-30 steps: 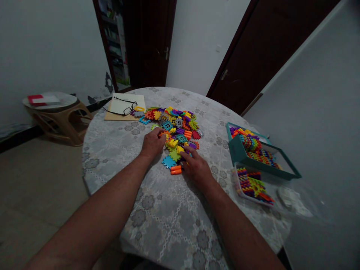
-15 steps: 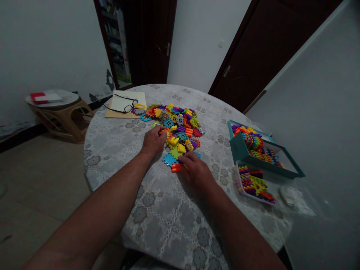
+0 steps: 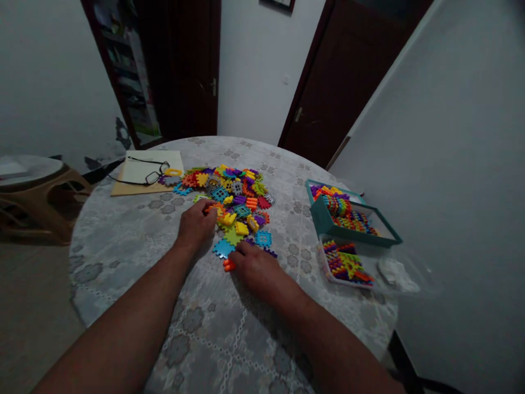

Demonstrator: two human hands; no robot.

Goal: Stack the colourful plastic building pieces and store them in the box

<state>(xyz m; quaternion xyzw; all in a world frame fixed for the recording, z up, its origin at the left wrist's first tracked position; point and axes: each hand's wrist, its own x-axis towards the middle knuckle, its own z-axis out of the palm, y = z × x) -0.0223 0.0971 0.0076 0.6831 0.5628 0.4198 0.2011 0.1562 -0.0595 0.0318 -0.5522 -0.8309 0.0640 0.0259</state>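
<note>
A heap of colourful plastic interlocking building blocks (image 3: 240,200) lies on the round table. At its left edge is my left hand (image 3: 197,223), fingers curled round an orange block (image 3: 211,207). My right hand (image 3: 256,268) is at the near edge of the heap with its fingers bent down and closed; what they hold, if anything, is hidden beneath them. Beside its fingertips lie a flat blue block (image 3: 223,249) and an orange block (image 3: 228,265), the latter partly covered. A green block (image 3: 233,236) and a blue window-shaped block (image 3: 263,238) lie just beyond.
Black-framed glasses (image 3: 152,177) rest on a notebook (image 3: 164,158) at the back left. On the right stand a teal box (image 3: 361,236) and a clear plastic tub (image 3: 328,273), both holding blocks, with a crumpled white packet (image 3: 396,274) alongside. A patterned cloth covers the table (image 3: 213,339).
The view has swung right, so everything sits further left. My right hand has shifted slightly over the front orange block, uncovering the blue window-shaped block. My left hand stays at the heap's left edge.
</note>
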